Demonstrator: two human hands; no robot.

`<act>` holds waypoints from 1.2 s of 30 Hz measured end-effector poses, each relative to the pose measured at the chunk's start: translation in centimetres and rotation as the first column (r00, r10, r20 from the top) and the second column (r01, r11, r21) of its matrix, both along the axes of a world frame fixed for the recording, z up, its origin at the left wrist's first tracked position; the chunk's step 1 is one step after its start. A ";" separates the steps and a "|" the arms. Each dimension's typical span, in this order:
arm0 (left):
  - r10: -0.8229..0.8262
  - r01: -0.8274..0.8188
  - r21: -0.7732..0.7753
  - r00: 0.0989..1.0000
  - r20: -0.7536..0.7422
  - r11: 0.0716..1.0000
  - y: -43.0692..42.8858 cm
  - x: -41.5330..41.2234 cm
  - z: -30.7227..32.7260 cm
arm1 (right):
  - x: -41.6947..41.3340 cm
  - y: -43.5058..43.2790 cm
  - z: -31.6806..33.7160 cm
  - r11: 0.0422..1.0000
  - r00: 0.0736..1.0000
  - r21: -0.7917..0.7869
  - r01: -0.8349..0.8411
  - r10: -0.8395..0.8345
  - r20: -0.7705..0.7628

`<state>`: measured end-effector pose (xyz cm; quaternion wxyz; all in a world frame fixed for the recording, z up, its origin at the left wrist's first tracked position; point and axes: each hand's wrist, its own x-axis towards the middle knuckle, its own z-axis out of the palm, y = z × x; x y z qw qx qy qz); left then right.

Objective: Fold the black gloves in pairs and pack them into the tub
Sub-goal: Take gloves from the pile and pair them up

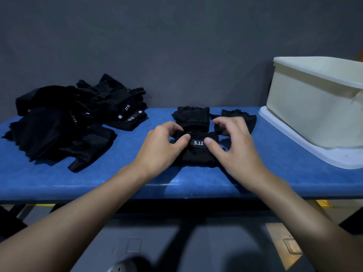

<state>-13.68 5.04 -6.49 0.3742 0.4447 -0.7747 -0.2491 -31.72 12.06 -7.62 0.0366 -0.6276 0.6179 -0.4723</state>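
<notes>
Pinching a black fabric glove (196, 154) labelled 5.11, left hand (159, 148) and right hand (233, 146) work on the blue tabletop (117, 179), cream plastic tub (318, 107) at two o'clock.

blue table top (59, 181), dark grey wall (176, 46) behind, white lid (337, 157) flat at right

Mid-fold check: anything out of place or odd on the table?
Nothing damaged or spilled. Only oddity: the tub stands on a white lid, not on the blue table. Unfolded gloves lie heaped at left. The left hand and right hand pinch the labelled glove.
</notes>
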 end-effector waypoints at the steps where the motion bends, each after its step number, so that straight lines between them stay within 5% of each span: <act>1: 0.002 -0.002 -0.001 1.000 -0.002 1.000 0.0 -0.1 0.0 | 0.0 0.1 0.0 1.000 0.996 -0.007 -0.027 0.026 -0.089; 5: -0.005 0.006 -0.007 1.000 0.030 1.000 0.1 -0.3 0.2 | 0.3 0.5 -0.5 0.991 0.944 0.117 -0.062 0.096 -0.317; 13: -0.137 0.148 -0.052 0.973 0.184 0.988 0.5 0.4 0.1 | -0.2 0.4 -0.6 0.981 0.933 0.194 -0.018 0.086 -0.349; 24: -0.222 0.222 0.011 0.974 0.033 0.975 2.1 -1.9 0.0 | -1.7 3.5 0.3 0.982 0.863 0.156 0.102 -0.009 -0.506; 29: -0.269 0.270 0.018 0.963 -0.025 0.963 2.9 -4.2 0.1 | -2.9 4.6 0.4 0.976 0.885 0.210 0.051 0.053 -0.463; 36: -0.248 0.263 -0.087 0.957 0.150 0.961 -0.6 -5.6 1.1 | -6.0 5.6 0.3 0.963 0.870 0.236 0.128 0.006 -0.493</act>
